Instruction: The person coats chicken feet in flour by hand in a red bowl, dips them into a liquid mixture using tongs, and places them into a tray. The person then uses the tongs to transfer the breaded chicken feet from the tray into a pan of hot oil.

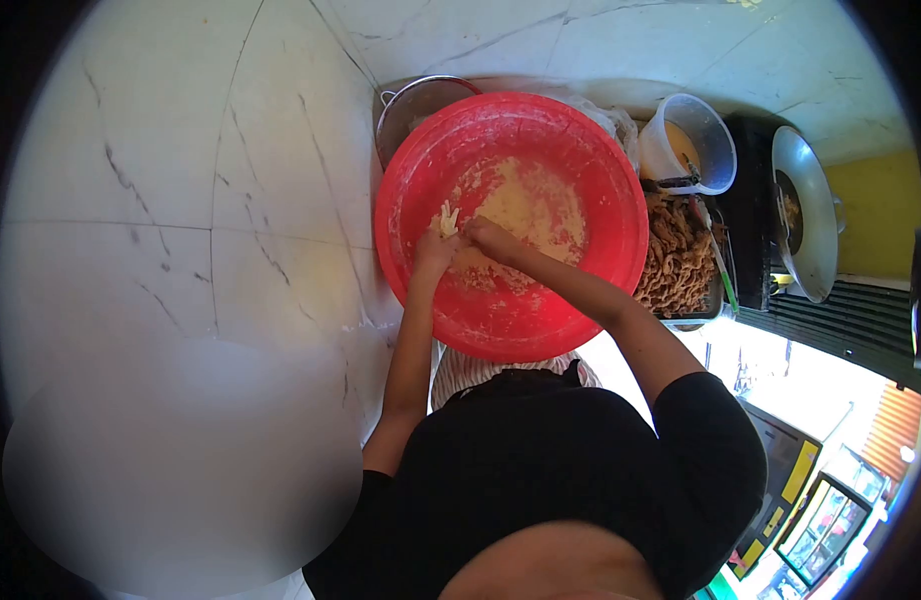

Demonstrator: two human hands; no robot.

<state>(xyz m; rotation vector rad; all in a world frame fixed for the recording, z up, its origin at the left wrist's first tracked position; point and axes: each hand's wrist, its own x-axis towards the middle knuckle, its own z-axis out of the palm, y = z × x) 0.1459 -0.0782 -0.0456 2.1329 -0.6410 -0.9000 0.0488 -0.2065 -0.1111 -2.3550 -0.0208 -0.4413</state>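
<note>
A wide red plastic basin (406,290) is in front of me, with pale yellowish flour (536,205) spread over its bottom and dusted up its wall. Over the left part of the basin, my left hand (437,250) is closed around a small bunch of pale, floury strips (448,218) that stick up past the fingers. Close beside it, my right hand (491,240) is closed too, its fingertips near the left hand. What the right fingers hold, if anything, is hidden.
Behind the basin stands a metal pot (396,125). To the right are a clear tub (716,150) of yellowish liquid, a tray heaped with brown fried pieces (676,265), tongs with a green handle (727,285), and a large metal wok (816,240). A tiled wall (161,150) borders the left.
</note>
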